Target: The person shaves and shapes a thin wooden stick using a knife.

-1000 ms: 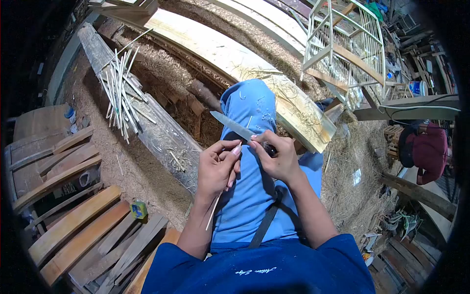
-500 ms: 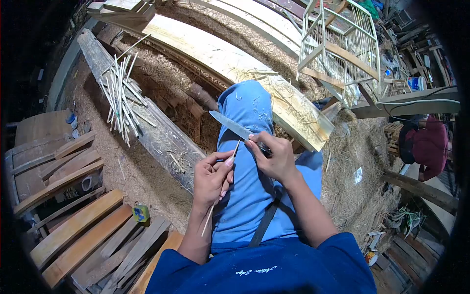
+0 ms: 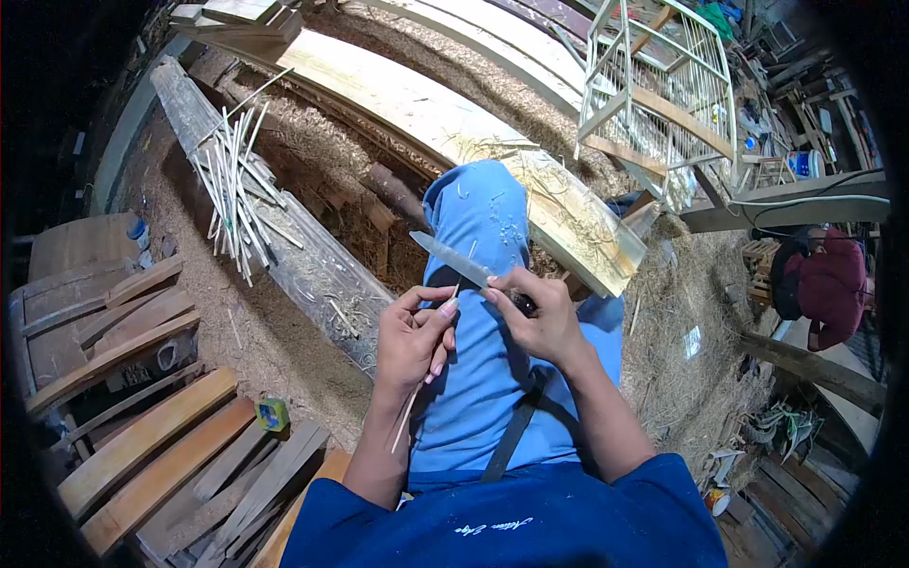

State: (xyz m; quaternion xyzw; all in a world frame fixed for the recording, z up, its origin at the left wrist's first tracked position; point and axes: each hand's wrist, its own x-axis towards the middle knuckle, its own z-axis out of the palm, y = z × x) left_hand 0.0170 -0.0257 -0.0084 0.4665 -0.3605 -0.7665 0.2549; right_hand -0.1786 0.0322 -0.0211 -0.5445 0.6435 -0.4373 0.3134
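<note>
Whittling step, as judged: the left hand (image 3: 414,338) pinches a thin bamboo splint (image 3: 417,398) over the blue-clad knee (image 3: 478,218); the right hand (image 3: 540,317), closed around a knife (image 3: 453,257), sets the blade against the splint's upper end. The next stroke calls for a shallow blade angle.

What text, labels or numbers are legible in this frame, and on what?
White cursive script on the dark blue shirt at the bottom edge: too small and blurred to read.
Small green and yellow box on the wooden slats: printing too small to read.
Nothing else legible.
</note>
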